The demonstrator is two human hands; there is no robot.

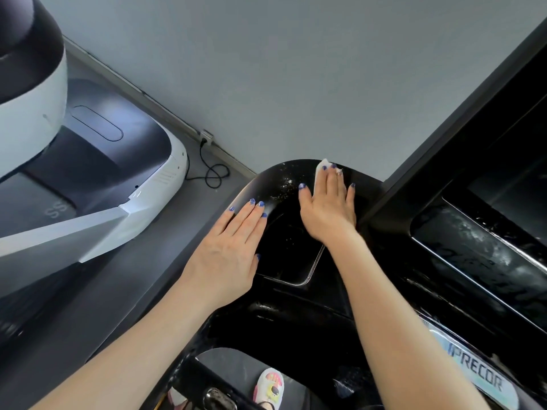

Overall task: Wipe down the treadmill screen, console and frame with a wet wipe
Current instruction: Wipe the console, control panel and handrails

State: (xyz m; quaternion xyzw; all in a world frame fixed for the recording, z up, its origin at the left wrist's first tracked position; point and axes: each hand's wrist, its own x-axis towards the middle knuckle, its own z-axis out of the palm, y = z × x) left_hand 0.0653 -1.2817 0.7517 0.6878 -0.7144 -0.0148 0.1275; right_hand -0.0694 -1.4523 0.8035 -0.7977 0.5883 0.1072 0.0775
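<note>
Here the black treadmill console [296, 261] fills the lower middle, with its dark screen [503, 187] rising at the right and a white machine [118, 202] standing well apart on the left. The left hand [231, 255] lies flat on the console's left rim, fingers [251, 214] stretched out and gripping nothing. The right hand [328, 205] presses the white wet wipe [322, 166] flat under outspread fingertips on the console's upper curve.
</note>
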